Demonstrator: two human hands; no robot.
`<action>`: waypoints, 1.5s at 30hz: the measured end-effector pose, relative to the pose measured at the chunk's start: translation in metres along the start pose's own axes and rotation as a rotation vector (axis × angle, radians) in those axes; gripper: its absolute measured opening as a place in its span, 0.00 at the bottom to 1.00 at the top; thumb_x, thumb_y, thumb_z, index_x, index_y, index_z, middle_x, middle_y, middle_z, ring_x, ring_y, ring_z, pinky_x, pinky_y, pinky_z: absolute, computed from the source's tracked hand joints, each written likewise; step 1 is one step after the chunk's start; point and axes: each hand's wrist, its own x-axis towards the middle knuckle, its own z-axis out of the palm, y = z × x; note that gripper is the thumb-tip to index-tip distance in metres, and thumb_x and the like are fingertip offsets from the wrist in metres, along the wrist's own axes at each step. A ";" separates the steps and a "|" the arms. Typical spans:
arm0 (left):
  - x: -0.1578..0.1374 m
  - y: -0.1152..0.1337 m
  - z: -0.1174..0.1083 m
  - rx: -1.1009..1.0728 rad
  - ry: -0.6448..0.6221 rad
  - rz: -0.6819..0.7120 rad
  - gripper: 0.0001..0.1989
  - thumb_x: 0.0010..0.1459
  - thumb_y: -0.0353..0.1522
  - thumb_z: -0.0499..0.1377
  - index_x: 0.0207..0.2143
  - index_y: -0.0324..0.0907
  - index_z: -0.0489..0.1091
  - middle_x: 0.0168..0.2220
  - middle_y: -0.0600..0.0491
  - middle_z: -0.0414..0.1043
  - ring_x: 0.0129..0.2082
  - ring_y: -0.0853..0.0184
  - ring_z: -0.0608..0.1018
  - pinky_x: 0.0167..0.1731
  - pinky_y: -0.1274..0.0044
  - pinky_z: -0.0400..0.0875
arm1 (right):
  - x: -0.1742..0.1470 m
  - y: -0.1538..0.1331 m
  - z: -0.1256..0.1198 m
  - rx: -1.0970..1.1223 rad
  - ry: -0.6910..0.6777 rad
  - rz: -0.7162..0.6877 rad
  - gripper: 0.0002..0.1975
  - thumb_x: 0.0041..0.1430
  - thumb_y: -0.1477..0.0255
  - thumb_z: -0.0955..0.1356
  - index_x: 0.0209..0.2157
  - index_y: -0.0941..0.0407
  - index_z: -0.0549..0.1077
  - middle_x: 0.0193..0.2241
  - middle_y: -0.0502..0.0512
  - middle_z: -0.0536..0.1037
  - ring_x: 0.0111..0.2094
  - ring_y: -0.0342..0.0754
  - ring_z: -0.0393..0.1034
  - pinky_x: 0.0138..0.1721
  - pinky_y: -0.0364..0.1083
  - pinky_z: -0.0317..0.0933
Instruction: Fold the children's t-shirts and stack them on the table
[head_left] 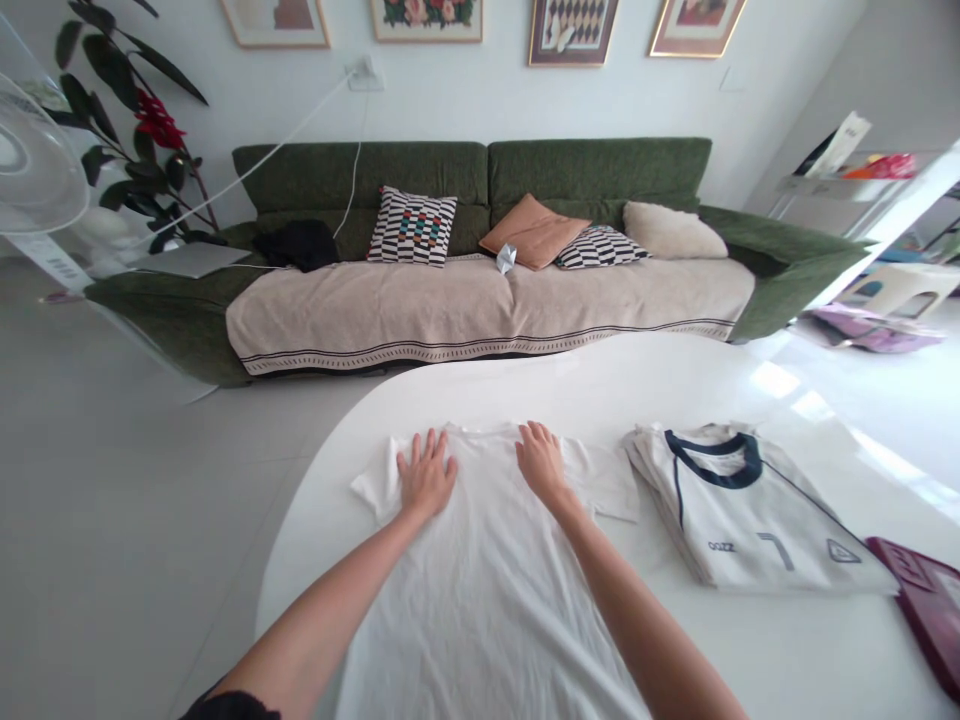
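Note:
A plain white T-shirt lies spread out on the table, its neckline at the far side and its sleeves out to both sides. My left hand rests flat on the shirt's left shoulder, open with the fingers spread. On the other side of the neckline, my right hand lies on the right shoulder, fingers close together and slightly bent, seemingly not gripping the cloth. The shirt's lower end runs out of view between my forearms.
To the right sits a stack of folded shirts, the top one white with a dark collar. Beside it is a dark red object on the white table. A green sofa with cushions stands behind, a fan at far left.

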 end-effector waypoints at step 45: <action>0.133 0.095 0.005 -0.648 -0.603 0.300 0.13 0.56 0.37 0.55 0.40 0.37 0.67 0.40 0.52 0.69 0.38 0.66 0.72 0.37 0.70 0.69 | -0.039 0.067 0.002 -0.133 -0.052 0.191 0.29 0.60 0.55 0.49 0.61 0.49 0.43 0.62 0.54 0.44 0.62 0.52 0.33 0.56 0.58 0.30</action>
